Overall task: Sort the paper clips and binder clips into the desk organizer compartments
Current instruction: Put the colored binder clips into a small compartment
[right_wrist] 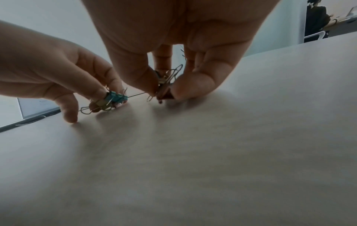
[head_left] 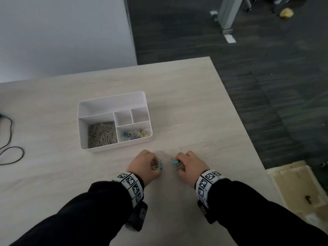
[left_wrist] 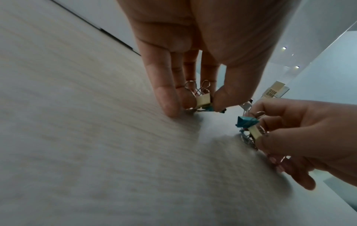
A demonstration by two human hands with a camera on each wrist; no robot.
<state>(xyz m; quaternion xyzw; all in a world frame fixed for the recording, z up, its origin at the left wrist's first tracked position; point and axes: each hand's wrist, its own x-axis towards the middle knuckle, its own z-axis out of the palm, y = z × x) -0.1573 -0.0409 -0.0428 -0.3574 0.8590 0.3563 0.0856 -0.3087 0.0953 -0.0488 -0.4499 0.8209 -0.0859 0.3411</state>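
The white desk organizer (head_left: 113,96) stands on the table beyond both hands. Its large front-left compartment holds a heap of silver paper clips (head_left: 103,134). Its front-right compartment holds several coloured binder clips (head_left: 135,135). The two small compartments and the long back one look empty. My left hand (head_left: 156,165) pinches a small bunch at the tabletop: a cream binder clip (left_wrist: 203,100) over a teal one (left_wrist: 208,108). My right hand (head_left: 179,165), just to its right, grips another bunch (right_wrist: 166,85), with a teal binder clip (left_wrist: 247,121) and a cream one (left_wrist: 255,133) showing.
A black cable (head_left: 10,153) loops on the table at far left. The table's right edge (head_left: 248,130) runs diagonally, with dark carpet beyond. A cardboard box (head_left: 298,189) sits on the floor at lower right. A wall stands behind the table.
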